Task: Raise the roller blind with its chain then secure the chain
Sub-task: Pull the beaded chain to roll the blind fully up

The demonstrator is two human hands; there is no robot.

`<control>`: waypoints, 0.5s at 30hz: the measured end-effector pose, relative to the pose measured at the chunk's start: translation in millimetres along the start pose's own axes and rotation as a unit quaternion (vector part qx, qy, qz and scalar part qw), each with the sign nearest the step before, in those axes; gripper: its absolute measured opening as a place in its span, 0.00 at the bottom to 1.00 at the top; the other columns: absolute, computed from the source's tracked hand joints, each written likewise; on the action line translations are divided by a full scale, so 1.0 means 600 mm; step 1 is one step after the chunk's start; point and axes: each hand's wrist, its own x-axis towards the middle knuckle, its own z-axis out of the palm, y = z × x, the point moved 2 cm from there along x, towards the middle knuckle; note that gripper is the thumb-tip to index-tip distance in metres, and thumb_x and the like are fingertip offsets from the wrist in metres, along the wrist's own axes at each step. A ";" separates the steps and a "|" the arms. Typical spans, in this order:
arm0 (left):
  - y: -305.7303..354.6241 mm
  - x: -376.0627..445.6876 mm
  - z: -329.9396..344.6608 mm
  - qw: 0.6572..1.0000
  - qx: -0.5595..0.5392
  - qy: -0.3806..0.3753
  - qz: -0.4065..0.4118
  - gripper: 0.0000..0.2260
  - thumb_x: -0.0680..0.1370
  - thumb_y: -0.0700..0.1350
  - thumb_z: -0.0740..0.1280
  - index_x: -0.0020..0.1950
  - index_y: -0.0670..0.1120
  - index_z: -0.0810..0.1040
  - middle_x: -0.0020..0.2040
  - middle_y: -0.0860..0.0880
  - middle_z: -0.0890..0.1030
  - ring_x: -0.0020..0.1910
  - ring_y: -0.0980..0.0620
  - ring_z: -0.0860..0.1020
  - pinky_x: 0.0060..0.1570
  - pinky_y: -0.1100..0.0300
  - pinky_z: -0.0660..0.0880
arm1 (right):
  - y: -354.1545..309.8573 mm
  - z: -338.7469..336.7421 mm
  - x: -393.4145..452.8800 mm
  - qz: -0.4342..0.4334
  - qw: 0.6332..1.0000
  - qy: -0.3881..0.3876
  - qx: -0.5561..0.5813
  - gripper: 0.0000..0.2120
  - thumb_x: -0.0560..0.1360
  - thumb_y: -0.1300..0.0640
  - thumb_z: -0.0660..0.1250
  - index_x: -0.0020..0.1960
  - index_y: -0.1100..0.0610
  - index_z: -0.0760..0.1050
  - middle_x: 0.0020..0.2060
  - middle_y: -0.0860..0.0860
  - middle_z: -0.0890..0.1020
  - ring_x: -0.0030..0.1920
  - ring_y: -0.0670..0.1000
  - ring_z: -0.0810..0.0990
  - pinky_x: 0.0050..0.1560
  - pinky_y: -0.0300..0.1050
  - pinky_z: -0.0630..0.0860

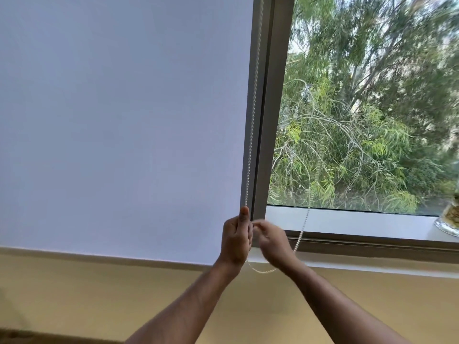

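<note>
A pale lilac roller blind covers the left window pane and hangs down past the sill. Its white beaded chain runs down the blind's right edge along the grey window frame. My left hand is closed around the chain near the bottom, thumb pointing up. My right hand sits just to its right, fingers pinched on the chain. A slack loop of chain hangs below both hands, and another strand rises to the right across the sill.
The right pane is uncovered and shows green trees. A white window sill runs under it, with a glass object at its far right. A beige wall lies below the sill.
</note>
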 end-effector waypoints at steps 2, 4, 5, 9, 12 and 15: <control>-0.014 -0.006 -0.001 1.000 0.004 -0.003 -0.010 0.26 0.81 0.60 0.57 0.26 0.49 0.64 0.22 0.50 0.61 0.20 0.53 0.58 0.25 0.60 0.54 | -0.033 -0.026 0.013 0.034 0.985 0.036 0.162 0.11 0.84 0.61 0.61 0.56 0.56 0.83 0.50 0.52 0.87 0.53 0.52 0.85 0.56 0.46 0.80; -0.027 -0.012 -0.002 1.000 0.015 -0.006 -0.021 0.26 0.83 0.59 0.56 0.28 0.48 0.66 0.23 0.49 0.62 0.21 0.52 0.59 0.25 0.58 0.56 | -0.074 -0.047 0.021 0.031 0.945 0.026 0.326 0.12 0.86 0.60 0.59 0.55 0.55 0.82 0.49 0.54 0.87 0.54 0.54 0.85 0.57 0.46 0.81; -0.032 -0.013 -0.002 0.999 0.022 -0.010 -0.027 0.25 0.83 0.59 0.56 0.28 0.47 0.67 0.23 0.48 0.63 0.22 0.51 0.60 0.26 0.58 0.56 | -0.096 -0.057 0.025 0.015 0.926 0.017 0.377 0.12 0.86 0.59 0.58 0.55 0.55 0.81 0.49 0.55 0.87 0.53 0.54 0.85 0.56 0.46 0.82; -0.043 -0.016 0.010 0.998 0.026 -0.014 -0.055 0.25 0.82 0.57 0.56 0.26 0.49 0.64 0.23 0.48 0.61 0.20 0.53 0.59 0.25 0.58 0.55 | -0.159 -0.058 0.023 -0.082 0.901 0.032 0.425 0.12 0.86 0.65 0.55 0.56 0.60 0.78 0.33 0.51 0.79 0.32 0.48 0.77 0.33 0.40 0.75; -0.052 -0.014 0.019 0.997 0.048 -0.034 -0.058 0.23 0.85 0.49 0.56 0.29 0.47 0.66 0.23 0.48 0.62 0.21 0.53 0.59 0.27 0.56 0.54 | -0.160 -0.043 0.014 -0.117 0.919 0.091 0.366 0.16 0.85 0.69 0.55 0.46 0.55 0.74 0.29 0.50 0.66 0.28 0.49 0.62 0.27 0.39 0.59; -0.063 -0.010 0.010 0.992 0.074 -0.069 -0.078 0.19 0.85 0.46 0.57 0.34 0.42 0.69 0.25 0.48 0.65 0.25 0.53 0.61 0.29 0.55 0.56 | -0.144 -0.033 0.012 -0.121 0.939 0.103 0.306 0.18 0.83 0.71 0.56 0.42 0.52 0.72 0.30 0.49 0.68 0.31 0.51 0.64 0.31 0.41 0.62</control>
